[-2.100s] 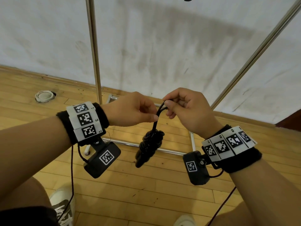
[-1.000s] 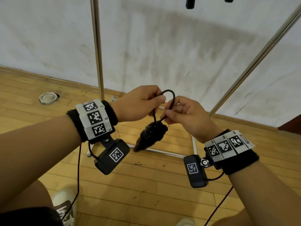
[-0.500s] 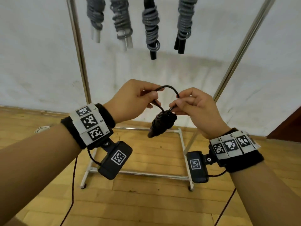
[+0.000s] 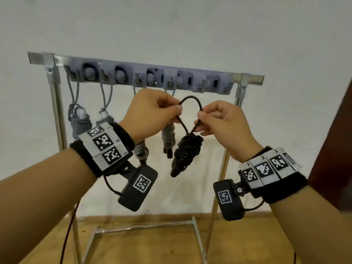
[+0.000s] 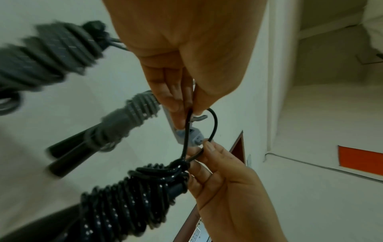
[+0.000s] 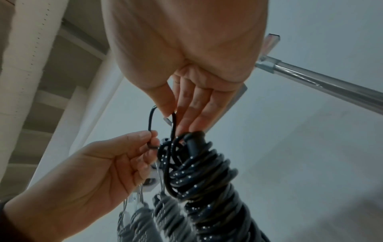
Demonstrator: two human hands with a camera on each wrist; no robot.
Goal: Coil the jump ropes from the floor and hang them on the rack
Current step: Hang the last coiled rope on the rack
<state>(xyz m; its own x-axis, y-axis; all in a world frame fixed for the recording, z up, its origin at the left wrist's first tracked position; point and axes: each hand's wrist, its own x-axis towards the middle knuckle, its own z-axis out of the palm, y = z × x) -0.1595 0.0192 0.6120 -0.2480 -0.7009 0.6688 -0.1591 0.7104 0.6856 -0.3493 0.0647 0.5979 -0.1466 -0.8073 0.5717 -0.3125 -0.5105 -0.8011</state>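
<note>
A black jump rope (image 4: 187, 151), wound into a tight bundle, hangs from its own loop (image 4: 191, 98) in front of the rack (image 4: 144, 75). My left hand (image 4: 178, 109) pinches the loop's left strand between thumb and forefinger. On the right strand my right hand (image 4: 199, 116) does the same, so the loop is spread between them just below the hook bar. The left wrist view shows the left hand (image 5: 186, 113) on the cord above the bundle (image 5: 132, 199). From the right wrist, the right hand (image 6: 175, 115) pinches the cord over the bundle (image 6: 199, 173).
Several grey coiled ropes (image 4: 80, 122) hang from hooks on the rack's left and middle. Bare hooks (image 4: 202, 85) show at the bar's right end. Metal uprights (image 4: 57, 119) stand on a floor frame (image 4: 144, 225) on wooden boards. A dark brown panel (image 4: 335, 130) is at right.
Both hands have risen with the black bundle from near the floor to just under the hook bar. The loop has been pulled wider between them. The view tilted up to the rack.
</note>
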